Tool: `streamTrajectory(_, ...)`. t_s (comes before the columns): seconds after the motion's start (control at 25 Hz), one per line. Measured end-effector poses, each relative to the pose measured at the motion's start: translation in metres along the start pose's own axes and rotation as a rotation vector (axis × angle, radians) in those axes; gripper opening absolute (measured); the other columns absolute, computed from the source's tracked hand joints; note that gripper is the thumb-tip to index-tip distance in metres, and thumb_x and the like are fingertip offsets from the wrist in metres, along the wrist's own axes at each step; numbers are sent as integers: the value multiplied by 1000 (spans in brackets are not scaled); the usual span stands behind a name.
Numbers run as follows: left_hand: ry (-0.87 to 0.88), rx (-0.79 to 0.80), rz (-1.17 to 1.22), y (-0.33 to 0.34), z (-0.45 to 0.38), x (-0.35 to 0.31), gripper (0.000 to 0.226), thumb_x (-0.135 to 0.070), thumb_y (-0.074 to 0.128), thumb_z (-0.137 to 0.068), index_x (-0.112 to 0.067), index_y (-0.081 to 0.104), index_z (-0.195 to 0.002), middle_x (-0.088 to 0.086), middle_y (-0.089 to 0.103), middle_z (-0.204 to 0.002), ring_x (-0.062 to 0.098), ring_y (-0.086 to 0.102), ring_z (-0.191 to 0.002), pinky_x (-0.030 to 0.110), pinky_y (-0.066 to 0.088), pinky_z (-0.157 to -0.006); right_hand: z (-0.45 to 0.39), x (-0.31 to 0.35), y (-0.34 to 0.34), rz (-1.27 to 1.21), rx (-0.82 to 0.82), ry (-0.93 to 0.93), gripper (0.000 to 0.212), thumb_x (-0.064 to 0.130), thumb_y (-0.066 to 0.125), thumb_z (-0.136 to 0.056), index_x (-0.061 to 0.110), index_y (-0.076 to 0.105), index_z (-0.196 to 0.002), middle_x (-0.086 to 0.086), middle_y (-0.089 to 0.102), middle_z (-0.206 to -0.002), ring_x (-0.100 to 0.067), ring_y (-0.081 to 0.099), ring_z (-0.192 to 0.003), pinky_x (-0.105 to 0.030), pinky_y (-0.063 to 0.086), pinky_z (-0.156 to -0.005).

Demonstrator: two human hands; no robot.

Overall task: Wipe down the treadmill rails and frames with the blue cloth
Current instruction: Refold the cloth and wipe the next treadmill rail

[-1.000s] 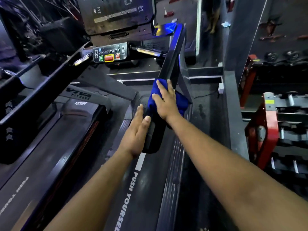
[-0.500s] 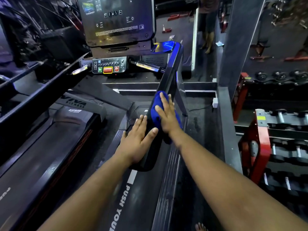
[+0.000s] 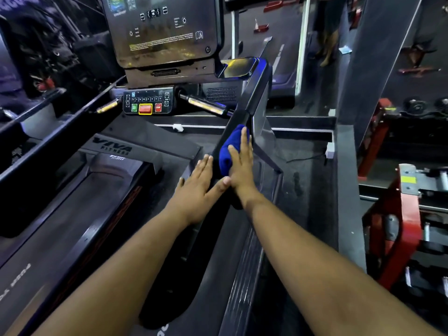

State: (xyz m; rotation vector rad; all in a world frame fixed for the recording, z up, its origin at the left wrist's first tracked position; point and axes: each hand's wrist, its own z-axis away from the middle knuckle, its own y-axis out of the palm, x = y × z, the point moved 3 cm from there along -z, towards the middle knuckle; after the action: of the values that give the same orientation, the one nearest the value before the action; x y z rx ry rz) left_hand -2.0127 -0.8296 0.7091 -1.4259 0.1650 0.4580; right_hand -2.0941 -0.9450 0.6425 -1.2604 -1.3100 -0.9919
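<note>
The blue cloth (image 3: 229, 151) is bunched against the treadmill's black right handrail (image 3: 252, 98), which slopes up toward the console. My right hand (image 3: 241, 163) lies flat over the cloth and presses it onto the rail, fingers pointing up the rail. My left hand (image 3: 198, 190) rests open and flat on the rail's left side just below the cloth, its thumb touching my right hand. The rail's lower end is hidden behind my left forearm.
The console screen (image 3: 164, 32) and button panel (image 3: 145, 105) stand ahead. A second treadmill's belt (image 3: 80, 209) and left rail (image 3: 60, 139) lie to the left. A red dumbbell rack (image 3: 402, 214) stands at right, beyond a grey ledge (image 3: 346, 190).
Both hands and the cloth have slid a little farther up the rail toward the console. The view has tilted upward, showing more of the screen.
</note>
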Motion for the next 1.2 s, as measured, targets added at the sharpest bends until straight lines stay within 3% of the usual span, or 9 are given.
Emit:
streamTrajectory(0.16,46,-38,94,1,-17,3,110,-95,18,-69,-32,7,-159,-13,-3,-166,-1,-7,-150,51,10,-124,33,10,5,-1,126,-55,68,50,36,-90,45,11,-154,11,-12,-166,-12,-14,-152,-51,-3,-119)
streamTrajectory(0.28,50,-23,24,4,-18,5,103,-90,18,-75,-33,0,-158,-14,-7,-166,-2,-10,-150,50,9,-124,-33,4,-9,197,157,-223,62,47,40,-91,43,28,-151,11,-3,-167,-22,-10,-153,-70,4,-113)
streamTrajectory(0.4,26,0,-27,4,-17,1,101,-86,17,-76,-31,-3,-158,-15,-12,-165,1,-8,-151,47,5,-125,-113,10,-19,301,126,-115,49,39,48,-95,42,46,-144,12,5,-167,-24,-7,-153,-78,6,-109)
streamTrajectory(0.52,29,-3,-24,4,-14,0,100,-86,18,-78,-31,-4,-158,-15,-13,-164,3,-8,-151,47,5,-125,-91,9,-11,192,39,-102,53,40,45,-91,37,49,-143,6,10,-167,-23,-1,-154,-70,9,-115)
streamTrajectory(0.64,34,-8,-22,3,-15,1,104,-90,18,-75,-31,-4,-158,-15,-13,-164,4,-6,-152,48,8,-125,-21,-18,-6,101,88,-266,67,52,37,-89,32,30,-153,-2,7,-167,-21,1,-154,-50,4,-123)
streamTrajectory(0.72,29,-7,-35,3,-15,0,105,-92,16,-74,-32,-4,-158,-17,-13,-164,4,-6,-152,47,8,-125,-39,-31,-12,83,120,-253,71,56,36,-90,32,20,-156,0,6,-168,-18,-1,-154,-49,1,-122)
streamTrajectory(0.92,21,-4,-34,2,-13,-1,101,-89,17,-75,-35,-5,-158,-19,-15,-163,2,-7,-151,44,5,-125,-67,-27,-10,-176,-50,113,66,41,39,-102,21,13,-158,-4,5,-167,-20,-2,-154,-46,2,-125)
streamTrajectory(1.04,26,-4,-50,2,-14,-1,104,-92,15,-73,-35,-6,-157,-20,-18,-162,0,-10,-149,36,0,-123,-7,-13,-3,-40,59,-54,74,56,32,-92,31,10,-157,3,0,-167,-14,-7,-153,-39,-4,-124)
streamTrajectory(1.2,21,-3,-86,1,-14,-2,102,-90,17,-74,-37,-9,-157,-20,-20,-162,-1,-11,-148,32,-3,-119,-86,4,-22,415,199,-310,60,53,39,-91,39,38,-149,11,7,-166,-21,-8,-154,-70,1,-113)
